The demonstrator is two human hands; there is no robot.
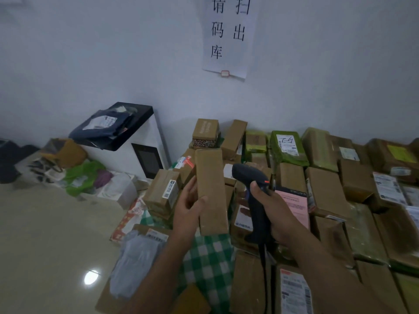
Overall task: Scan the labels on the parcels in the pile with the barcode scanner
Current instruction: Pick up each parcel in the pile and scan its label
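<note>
My left hand grips a long narrow brown cardboard parcel, held upright above the pile with a plain face toward me; no label shows on it. My right hand grips the handle of a black barcode scanner, whose head sits just right of the parcel and points away from me. The scanner's cable hangs down past my right forearm. The pile of parcels spreads below and to the right, several with white labels facing up.
A white machine with a dark screen stands against the wall at the left, dark bags on top. Soft packets and bags lie on the floor beside it. A green checked cloth and a grey bubble mailer lie below my arms.
</note>
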